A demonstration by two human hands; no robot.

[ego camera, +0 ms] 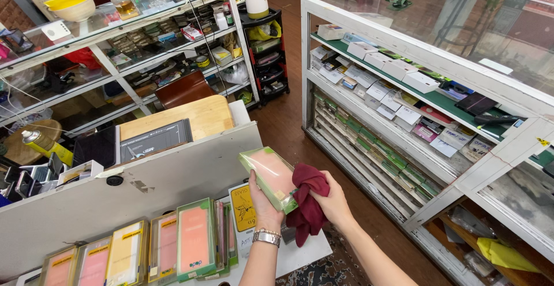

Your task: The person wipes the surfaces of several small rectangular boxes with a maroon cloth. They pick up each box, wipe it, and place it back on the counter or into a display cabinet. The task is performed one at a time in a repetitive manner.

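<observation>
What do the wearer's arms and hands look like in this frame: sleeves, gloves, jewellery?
Both forearms are bare, with no sleeves in view. No gloves on either side. The left hand has a silver metal link watch at the wrist. The right hand shows nothing on its wrist, and no rings can be made out.

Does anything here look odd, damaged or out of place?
Little stands out. The left hand holds a green-edged flat box while the right hand presses a maroon cloth to it. The white panel beside them has scuffed, chipped paint.
</observation>
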